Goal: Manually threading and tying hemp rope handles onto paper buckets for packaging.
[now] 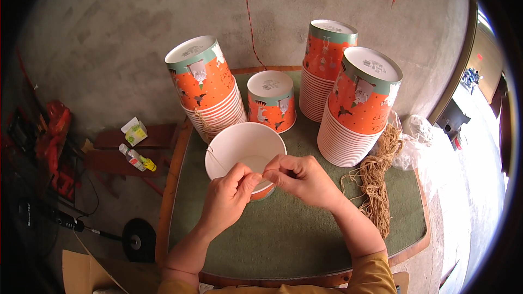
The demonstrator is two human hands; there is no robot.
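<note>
An open paper bucket (245,140) with a white inside stands upright at the middle of the green-topped table. A thin piece of string (217,158) hangs from its left rim and runs down toward my left hand (226,196). That hand is closed in a pinch over the bucket's front edge, apparently on the string. My right hand (302,179) pinches close beside it, thumb and forefinger pressed together. What lies between the right fingertips is too small to make out. A bundle of tan string (378,190) rests on the table right of my right forearm.
Upside-down orange bucket stacks stand at the left (204,81), back right (327,49) and right (359,103). Behind the open bucket is a shorter upturned bucket (271,100). A clear plastic bag (411,144) sits at the right edge. Left of the table, a red-brown bench (117,158) holds bottles.
</note>
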